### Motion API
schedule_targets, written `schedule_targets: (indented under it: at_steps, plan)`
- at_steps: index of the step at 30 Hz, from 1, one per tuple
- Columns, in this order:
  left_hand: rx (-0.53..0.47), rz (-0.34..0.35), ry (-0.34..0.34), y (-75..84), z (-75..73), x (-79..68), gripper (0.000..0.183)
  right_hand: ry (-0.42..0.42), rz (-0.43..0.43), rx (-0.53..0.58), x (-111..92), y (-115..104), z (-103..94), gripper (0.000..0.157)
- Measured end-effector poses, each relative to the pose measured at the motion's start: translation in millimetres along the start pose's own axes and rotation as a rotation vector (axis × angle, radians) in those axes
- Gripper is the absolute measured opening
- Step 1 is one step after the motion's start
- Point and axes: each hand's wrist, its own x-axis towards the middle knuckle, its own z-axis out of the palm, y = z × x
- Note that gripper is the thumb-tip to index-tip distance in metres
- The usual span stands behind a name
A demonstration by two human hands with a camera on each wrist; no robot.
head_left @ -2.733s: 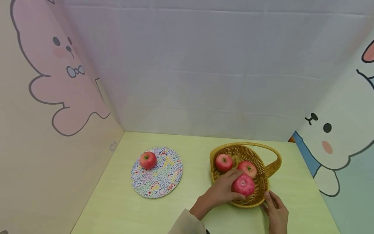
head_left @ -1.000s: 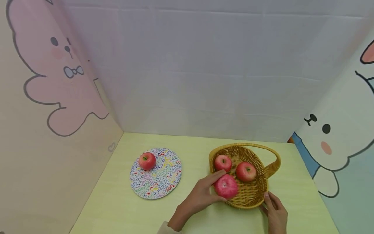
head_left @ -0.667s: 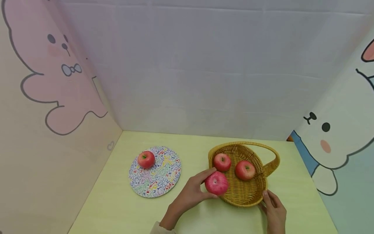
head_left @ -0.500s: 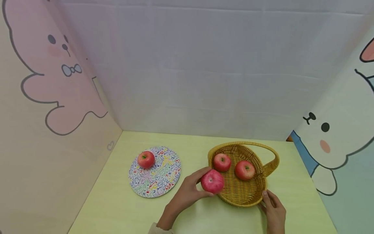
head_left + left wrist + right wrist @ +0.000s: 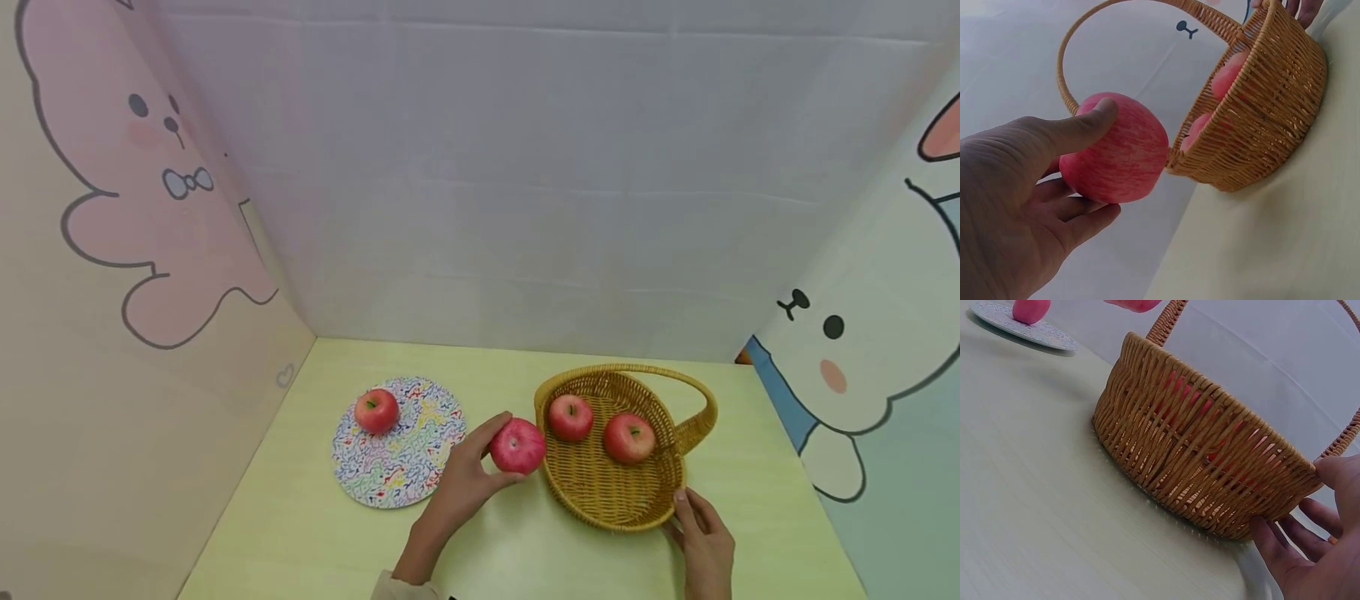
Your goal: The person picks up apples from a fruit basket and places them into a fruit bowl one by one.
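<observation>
My left hand grips a pinkish-red apple between thumb and fingers, raised above the table just left of the wicker basket. In the left wrist view the held apple shows clear of the basket's side. My right hand holds the basket's near right side, thumb at the rim and fingers against the outer wall, as the right wrist view also shows. Inside the basket lie two red apples, one at the back left and one further right.
A round plate with a colourful squiggle pattern lies at the left, bearing one red apple near its back left. The basket's tall arched handle rises over its far side. Walls printed with cartoon animals enclose the pale yellow table.
My left hand has lifted the apple out of the basket and carried it leftward past the rim. My right hand has stayed at the basket's side.
</observation>
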Motion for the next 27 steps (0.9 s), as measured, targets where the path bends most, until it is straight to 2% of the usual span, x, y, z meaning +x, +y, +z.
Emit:
schedule_targets:
  at_steps: [7, 18, 24, 27]
  plan:
    - [0.037, -0.087, 0.103, -8.6, -7.7, 0.3, 0.082, -0.004, -0.003, -0.006, 0.1, 0.7, -0.7, 0.063]
    - [0.065, -0.09, 0.288, -26.4, -22.2, 1.9, 0.082, -0.001, -0.006, 0.004, -0.5, 1.9, 0.0, 0.06]
    - [0.109, -0.115, 0.361, -30.4, -28.1, 2.0, 0.083, -0.013, -0.034, 0.001, 1.2, 6.0, -2.0, 0.044]
    - [0.136, -0.132, 0.402, -30.9, -28.1, 1.0, 0.083, -0.008, -0.027, -0.018, 1.0, 5.1, -1.4, 0.05]
